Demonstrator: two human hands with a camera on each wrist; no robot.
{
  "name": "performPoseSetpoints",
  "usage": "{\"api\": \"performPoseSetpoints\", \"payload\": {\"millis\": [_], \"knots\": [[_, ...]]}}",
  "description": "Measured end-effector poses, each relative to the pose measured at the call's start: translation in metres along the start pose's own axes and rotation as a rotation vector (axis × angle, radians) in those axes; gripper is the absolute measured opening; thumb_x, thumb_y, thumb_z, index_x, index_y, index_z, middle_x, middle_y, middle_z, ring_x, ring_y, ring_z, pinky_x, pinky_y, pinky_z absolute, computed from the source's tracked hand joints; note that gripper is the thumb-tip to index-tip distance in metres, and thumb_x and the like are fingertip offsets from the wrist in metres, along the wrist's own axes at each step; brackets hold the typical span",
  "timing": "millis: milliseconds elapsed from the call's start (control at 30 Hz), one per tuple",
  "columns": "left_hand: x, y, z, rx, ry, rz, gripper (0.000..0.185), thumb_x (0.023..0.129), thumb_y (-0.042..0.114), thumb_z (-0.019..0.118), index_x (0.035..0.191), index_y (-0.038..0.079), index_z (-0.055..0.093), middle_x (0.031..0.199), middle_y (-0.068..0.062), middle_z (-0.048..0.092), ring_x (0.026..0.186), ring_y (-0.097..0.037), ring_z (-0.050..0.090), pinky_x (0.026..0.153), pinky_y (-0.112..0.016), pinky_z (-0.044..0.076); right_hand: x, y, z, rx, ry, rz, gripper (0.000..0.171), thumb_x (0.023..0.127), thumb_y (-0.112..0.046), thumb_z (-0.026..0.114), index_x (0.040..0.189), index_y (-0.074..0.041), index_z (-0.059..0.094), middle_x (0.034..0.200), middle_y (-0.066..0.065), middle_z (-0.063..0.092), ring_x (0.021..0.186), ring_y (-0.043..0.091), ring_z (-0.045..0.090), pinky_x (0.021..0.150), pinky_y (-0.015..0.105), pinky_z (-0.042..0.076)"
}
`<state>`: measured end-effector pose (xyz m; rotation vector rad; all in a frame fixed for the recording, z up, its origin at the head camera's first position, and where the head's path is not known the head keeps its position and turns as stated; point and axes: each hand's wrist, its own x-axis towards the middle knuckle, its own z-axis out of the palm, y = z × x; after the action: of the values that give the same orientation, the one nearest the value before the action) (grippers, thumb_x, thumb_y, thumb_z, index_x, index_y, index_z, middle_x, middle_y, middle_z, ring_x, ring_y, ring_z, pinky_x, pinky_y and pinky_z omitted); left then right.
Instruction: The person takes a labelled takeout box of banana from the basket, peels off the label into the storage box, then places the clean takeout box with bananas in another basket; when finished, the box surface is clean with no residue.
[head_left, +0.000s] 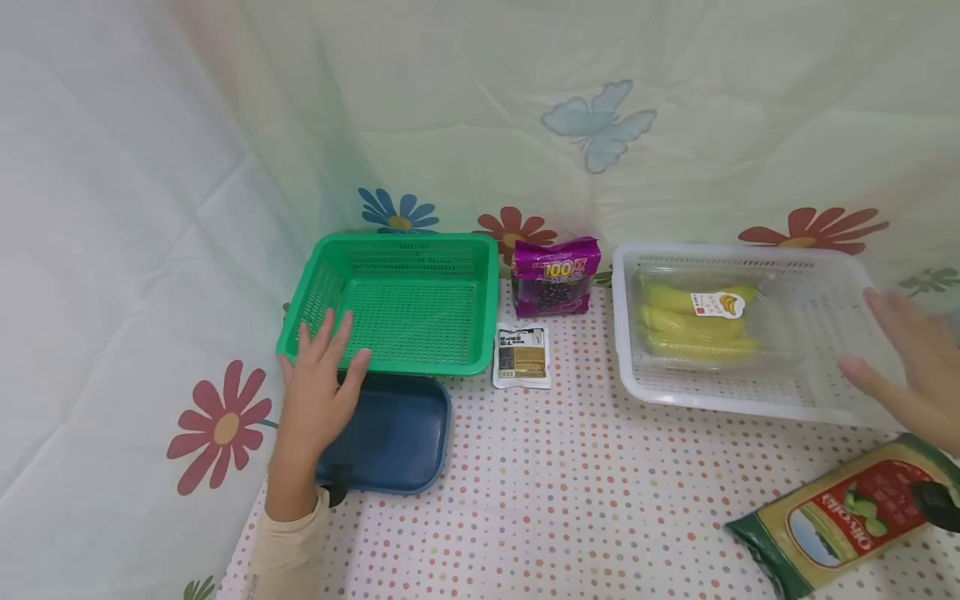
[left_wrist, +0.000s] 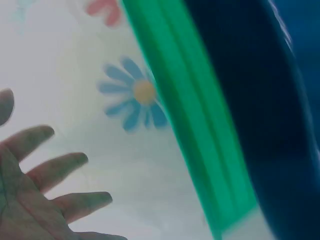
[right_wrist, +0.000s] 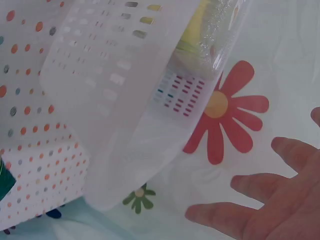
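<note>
Spreading its fingers wide and holding nothing, a person's left hand [head_left: 318,400] hovers near a green mesh basket [head_left: 412,369], with a dark blue tray [head_left: 397,433] just in front of that basket. The right hand [head_left: 918,367], fingers also spread wide, is near the right end of a white basket [head_left: 621,333]. Inside it, towards the left, lies a clear pack of yellow fruit [head_left: 697,327]. Between the baskets, a purple bag [head_left: 555,283] stands behind a small flat packet [head_left: 522,358]. A red-and-gold package [head_left: 847,517] lies at the near right on dotted cloth [head_left: 540,500].
</note>
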<state>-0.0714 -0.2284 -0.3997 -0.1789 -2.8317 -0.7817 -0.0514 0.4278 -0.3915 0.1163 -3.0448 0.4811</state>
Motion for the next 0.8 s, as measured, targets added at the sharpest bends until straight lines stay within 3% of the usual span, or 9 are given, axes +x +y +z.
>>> {"api": "performPoseSetpoints", "payload": {"millis": [100,200,333,500,633,800], "knots": [[0.001,0.025,0.012,-0.122,0.025,0.011,0.058,0.107,0.041,0.051,0.159,0.019,0.038,0.167,-0.01,0.03,0.157,-0.043,0.012,0.114,-0.081,0.002,0.013,0.003,0.0,0.09,-0.06,-0.019,0.084,0.108,-0.038,0.046,0.162,-0.006,-0.01,0.166,0.029,-0.015,0.152,0.052,-0.016,0.116,0.072,-0.012],[0.004,0.051,0.029,-0.239,0.06,0.063,0.053,0.108,0.037,0.051,0.155,0.016,0.044,0.164,-0.01,0.037,0.156,-0.038,0.021,0.119,-0.074,0.01,0.028,0.007,-0.003,0.133,-0.134,-0.013,0.084,0.108,-0.034,0.044,0.161,-0.003,-0.012,0.164,0.034,-0.014,0.15,0.056,-0.014,0.114,0.074,-0.01],[0.014,0.085,0.05,-0.364,0.089,0.142,0.049,0.108,0.034,0.052,0.152,0.011,0.049,0.16,-0.01,0.043,0.153,-0.032,0.033,0.121,-0.06,0.028,0.047,0.011,-0.01,0.164,-0.29,0.094,0.086,0.109,-0.044,0.037,0.158,-0.008,-0.022,0.16,0.035,-0.023,0.144,0.064,-0.014,0.106,0.084,-0.001],[0.031,0.124,0.069,-0.458,0.04,0.193,0.048,0.108,0.034,0.052,0.151,0.012,0.051,0.16,-0.009,0.045,0.149,-0.029,0.041,0.119,-0.051,0.038,0.072,0.02,-0.015,0.178,-0.424,0.203,0.091,0.107,-0.057,0.033,0.155,-0.012,-0.03,0.156,0.039,-0.025,0.133,0.076,0.008,0.092,0.086,0.022],[0.039,0.149,0.085,-0.543,-0.03,0.165,0.047,0.107,0.033,0.052,0.149,0.012,0.053,0.158,-0.01,0.046,0.147,-0.027,0.044,0.112,-0.046,0.046,0.084,0.03,-0.009,0.296,-0.459,0.235,0.091,0.107,-0.056,0.037,0.155,-0.02,-0.031,0.157,0.038,-0.026,0.132,0.076,0.01,0.088,0.081,0.035],[0.049,0.172,0.114,-0.69,-0.145,0.038,0.045,0.106,0.033,0.054,0.147,0.015,0.056,0.157,-0.005,0.049,0.141,-0.021,0.052,0.101,-0.033,0.054,0.09,0.039,-0.001,0.412,-0.501,0.247,0.087,0.107,-0.053,0.038,0.151,-0.031,-0.034,0.157,0.04,-0.022,0.133,0.077,0.012,0.083,0.075,0.049]]}}
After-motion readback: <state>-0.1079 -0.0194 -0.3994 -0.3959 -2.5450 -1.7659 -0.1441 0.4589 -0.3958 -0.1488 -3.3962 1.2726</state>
